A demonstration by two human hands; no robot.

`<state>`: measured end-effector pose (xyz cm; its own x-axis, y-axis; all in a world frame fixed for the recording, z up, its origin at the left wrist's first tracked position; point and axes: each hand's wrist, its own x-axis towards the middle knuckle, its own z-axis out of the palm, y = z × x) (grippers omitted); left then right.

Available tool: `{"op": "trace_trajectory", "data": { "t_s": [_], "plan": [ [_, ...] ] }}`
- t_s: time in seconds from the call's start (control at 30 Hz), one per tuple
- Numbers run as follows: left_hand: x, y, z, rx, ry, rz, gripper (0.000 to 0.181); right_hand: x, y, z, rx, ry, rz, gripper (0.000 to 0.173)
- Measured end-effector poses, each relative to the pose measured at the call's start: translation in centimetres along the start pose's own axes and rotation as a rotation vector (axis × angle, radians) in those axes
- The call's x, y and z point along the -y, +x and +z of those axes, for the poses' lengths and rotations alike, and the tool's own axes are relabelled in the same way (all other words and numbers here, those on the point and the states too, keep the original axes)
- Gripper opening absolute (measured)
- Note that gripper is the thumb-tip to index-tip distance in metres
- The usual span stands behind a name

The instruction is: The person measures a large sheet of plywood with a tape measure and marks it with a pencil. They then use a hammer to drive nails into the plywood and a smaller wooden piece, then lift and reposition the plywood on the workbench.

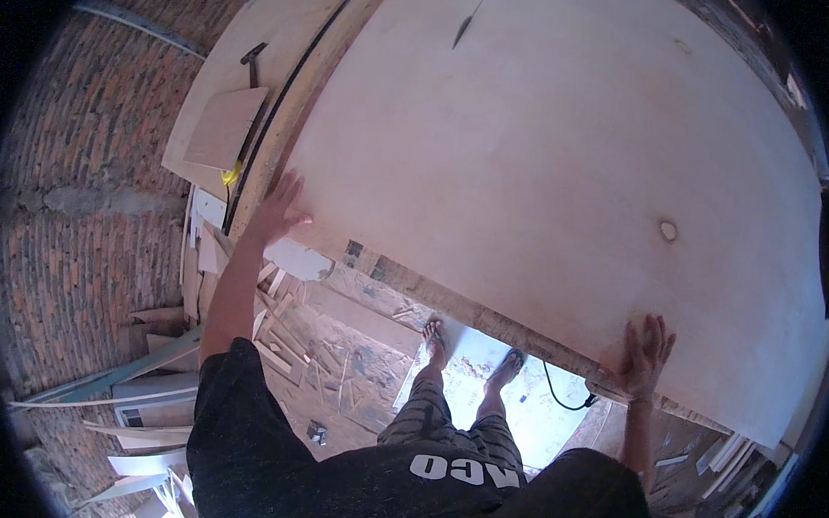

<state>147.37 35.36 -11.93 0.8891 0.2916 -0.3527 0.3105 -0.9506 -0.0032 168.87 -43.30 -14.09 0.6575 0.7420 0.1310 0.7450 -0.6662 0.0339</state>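
A large pale plywood sheet lies before me, with an oval knot patch near its right side and a dark mark near its far edge. My left hand rests with fingers spread on the sheet's near left corner, beside a wooden rail with a black strip. At the near right edge, my right hand lies with its palm by the rim and its fingers pointing away over the sheet. Neither hand holds anything.
Left of the rail are a hammer, a small plywood piece and a yellow object. Wood offcuts litter the floor at the left. A black cable hangs below the near edge. A brick wall stands at the left.
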Motion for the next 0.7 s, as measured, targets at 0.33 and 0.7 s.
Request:
{"op": "trace_trajectory", "data": {
  "t_s": [0.33,0.7],
  "plan": [
    [1.1,5.6,0.1,-0.059,-0.001,0.042,0.096,-2.9,3.7,0.6,0.041,0.006,0.043,0.092],
    [1.0,10.0,-1.0,-0.031,0.099,0.043,0.097,-5.0,7.1,1.2,0.019,-0.003,0.037,0.091]
  ]
}}
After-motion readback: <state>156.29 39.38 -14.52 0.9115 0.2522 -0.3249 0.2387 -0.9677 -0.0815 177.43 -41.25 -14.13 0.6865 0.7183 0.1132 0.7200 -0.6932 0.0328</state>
